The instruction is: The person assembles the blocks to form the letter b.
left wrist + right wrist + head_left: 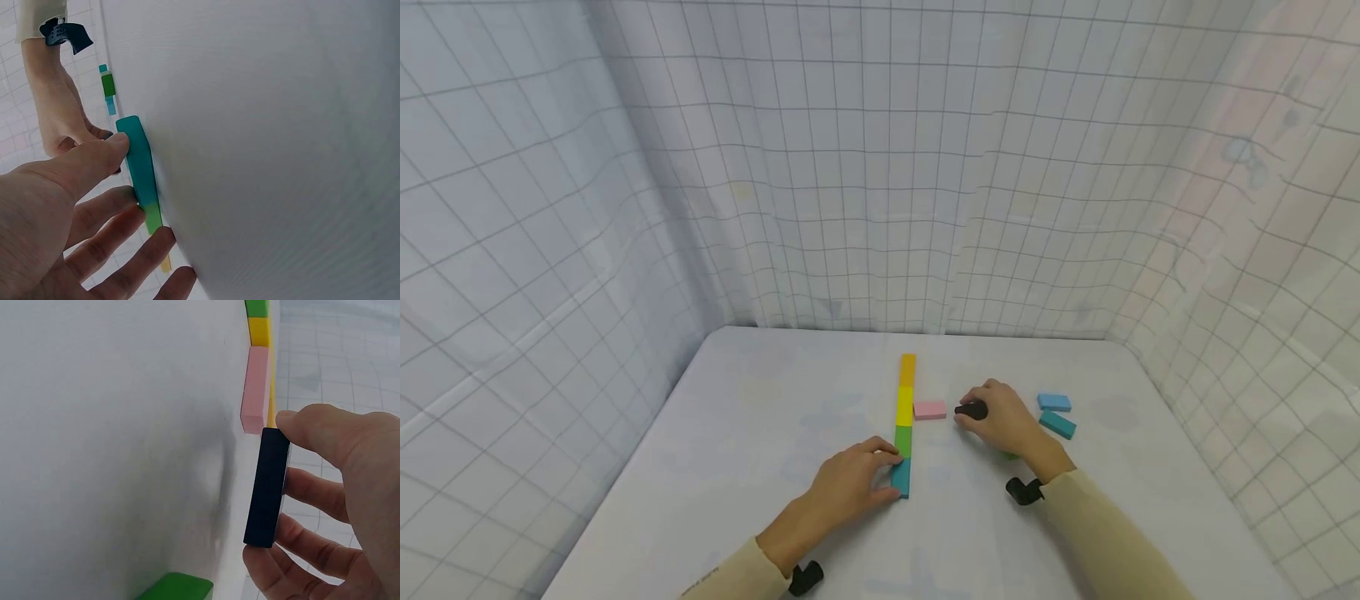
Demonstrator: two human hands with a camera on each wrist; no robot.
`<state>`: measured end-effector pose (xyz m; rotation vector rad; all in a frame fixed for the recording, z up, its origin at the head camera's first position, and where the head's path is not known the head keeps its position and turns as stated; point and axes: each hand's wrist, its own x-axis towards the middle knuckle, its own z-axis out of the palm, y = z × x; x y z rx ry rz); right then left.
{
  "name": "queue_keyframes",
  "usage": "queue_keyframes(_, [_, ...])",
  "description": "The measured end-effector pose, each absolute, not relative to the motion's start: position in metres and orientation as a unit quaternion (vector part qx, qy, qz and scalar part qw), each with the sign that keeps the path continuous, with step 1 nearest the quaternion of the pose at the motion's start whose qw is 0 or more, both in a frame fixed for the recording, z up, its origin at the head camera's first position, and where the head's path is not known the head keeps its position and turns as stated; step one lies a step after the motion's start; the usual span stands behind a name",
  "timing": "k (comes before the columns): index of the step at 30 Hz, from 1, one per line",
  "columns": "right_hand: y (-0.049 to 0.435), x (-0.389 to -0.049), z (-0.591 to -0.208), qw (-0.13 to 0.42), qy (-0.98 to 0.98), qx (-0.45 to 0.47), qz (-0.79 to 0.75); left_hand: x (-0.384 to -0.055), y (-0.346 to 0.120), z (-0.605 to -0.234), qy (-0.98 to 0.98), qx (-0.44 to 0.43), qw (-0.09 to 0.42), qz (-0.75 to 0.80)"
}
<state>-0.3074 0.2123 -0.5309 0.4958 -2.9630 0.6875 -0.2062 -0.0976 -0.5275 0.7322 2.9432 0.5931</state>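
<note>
A row of flat blocks runs away from me down the table: a teal block (901, 481) at the near end, then green (903, 442), yellow (905, 407) and orange (908, 371) blocks. My left hand (846, 479) has its thumb and index finger at the two ends of the teal block (140, 165). Right of the row, my right hand (1006, 421) holds a black block (267, 487) lengthwise between thumb and fingertips, close over the table. A pink block (929, 410) lies crosswise beside the yellow one, its right end facing the black block across a gap.
Right of my right hand lie a light blue block (1054, 402) and a second teal block (1057, 425). Another green block (178, 589) sits below that hand, mostly hidden in the head view. White gridded curtains (880, 167) enclose the table (760, 400) at back and sides.
</note>
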Motion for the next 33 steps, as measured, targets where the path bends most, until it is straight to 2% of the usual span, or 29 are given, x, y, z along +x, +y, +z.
queue_keyframes(19, [0.2,-0.309,-0.536,0.017,-0.97,0.106,0.218,-0.207,-0.094,-0.529,0.952,0.24,0.025,0.187])
queue_keyframes(33, [0.215,-0.31,-0.539,-0.004,-0.956,0.151,0.252,-0.206,-0.095,-0.53,0.955,0.234,0.025,0.182])
